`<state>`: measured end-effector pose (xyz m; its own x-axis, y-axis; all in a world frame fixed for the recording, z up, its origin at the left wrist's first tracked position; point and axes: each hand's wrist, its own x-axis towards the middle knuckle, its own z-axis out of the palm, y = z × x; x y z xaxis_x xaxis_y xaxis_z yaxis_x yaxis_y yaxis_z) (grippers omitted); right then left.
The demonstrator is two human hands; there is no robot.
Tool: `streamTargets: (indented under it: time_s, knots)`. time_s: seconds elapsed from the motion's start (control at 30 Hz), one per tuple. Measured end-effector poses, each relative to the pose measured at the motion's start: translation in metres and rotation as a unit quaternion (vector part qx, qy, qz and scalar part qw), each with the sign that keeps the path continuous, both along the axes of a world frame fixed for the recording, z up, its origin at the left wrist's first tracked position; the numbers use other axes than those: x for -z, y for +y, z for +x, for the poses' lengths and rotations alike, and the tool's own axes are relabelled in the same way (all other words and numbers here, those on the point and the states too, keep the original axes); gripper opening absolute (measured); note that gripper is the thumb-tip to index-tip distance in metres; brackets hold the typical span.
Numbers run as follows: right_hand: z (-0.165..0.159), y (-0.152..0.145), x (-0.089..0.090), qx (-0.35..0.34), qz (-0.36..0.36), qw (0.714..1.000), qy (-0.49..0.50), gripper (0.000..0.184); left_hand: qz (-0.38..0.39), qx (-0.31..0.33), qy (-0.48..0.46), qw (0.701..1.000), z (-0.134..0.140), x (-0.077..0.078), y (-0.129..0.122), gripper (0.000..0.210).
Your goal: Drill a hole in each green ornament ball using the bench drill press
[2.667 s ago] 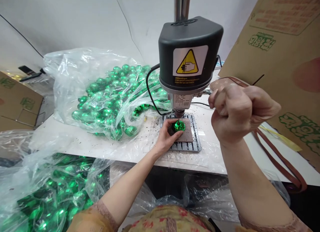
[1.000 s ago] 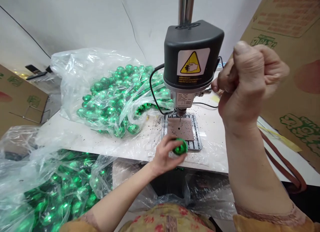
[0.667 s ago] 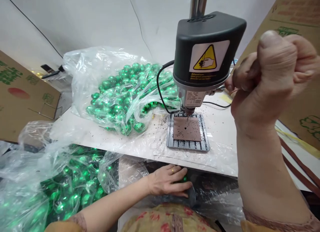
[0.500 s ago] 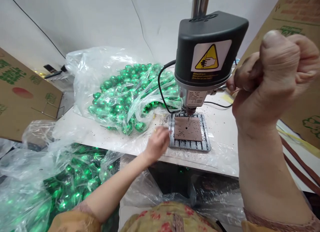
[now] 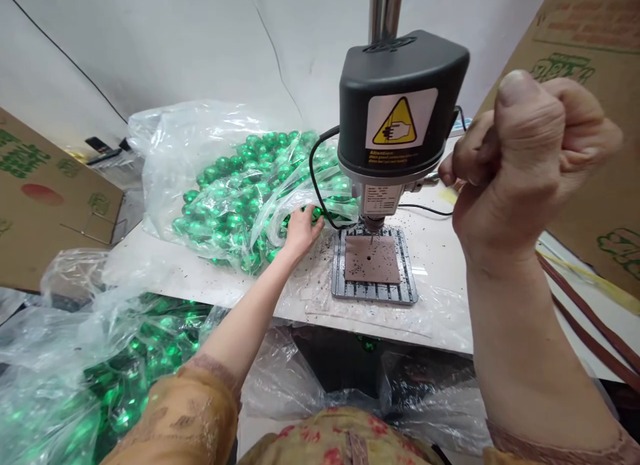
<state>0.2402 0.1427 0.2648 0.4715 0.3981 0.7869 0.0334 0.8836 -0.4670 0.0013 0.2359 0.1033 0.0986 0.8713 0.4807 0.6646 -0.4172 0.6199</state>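
At the mouth of a clear plastic bag point(image 5: 165, 145), my left hand point(image 5: 302, 230) touches shiny green balls point(image 5: 235, 205), its thumb apart from its fingers and the fingertips partly hidden. My right hand point(image 5: 520, 165) is closed in a raised fist at the right side of a black drill press point(image 5: 400, 85). A metal lever point(image 5: 431, 179) runs from the press towards this fist; its grip is hidden by the fingers. Under the drill chuck point(image 5: 374, 223), a brown square board point(image 5: 373, 268) with a small dark hole lies on the slotted metal base point(image 5: 340, 288).
Dark shavings litter the white table point(image 5: 445, 278) around the base. Another bag of green balls point(image 5: 145, 358) lies below the table at left. Cardboard boxes stand at left point(image 5: 45, 205) and right point(image 5: 600, 151). A black cable point(image 5: 314, 171) loops beside the press.
My left hand has moved from beside the drill base up and left to the bag's mouth, and its fingers have opened. My right hand stays closed beside the press. The view has shifted slightly.
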Motion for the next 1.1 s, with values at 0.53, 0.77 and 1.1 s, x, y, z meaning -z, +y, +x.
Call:
streamTargets:
  time_s: [0.53,0.77,1.1]
  knots:
    - [-0.002,0.0,-0.001,-0.014,0.006,1.0,0.012,0.048,-0.23,0.16,-0.386,0.879,0.052,0.026,-0.081,0.066]
    - [-0.006,-0.005,0.0,-0.004,-0.008,1.0,-0.002,0.041,-0.207,0.208,-0.353,0.888,0.057,0.038,-0.072,0.068]
    - [-0.005,-0.002,-0.001,0.042,-0.031,0.998,-0.026,0.054,-0.2,0.243,-0.334,0.888,0.067,0.049,-0.071,0.071]
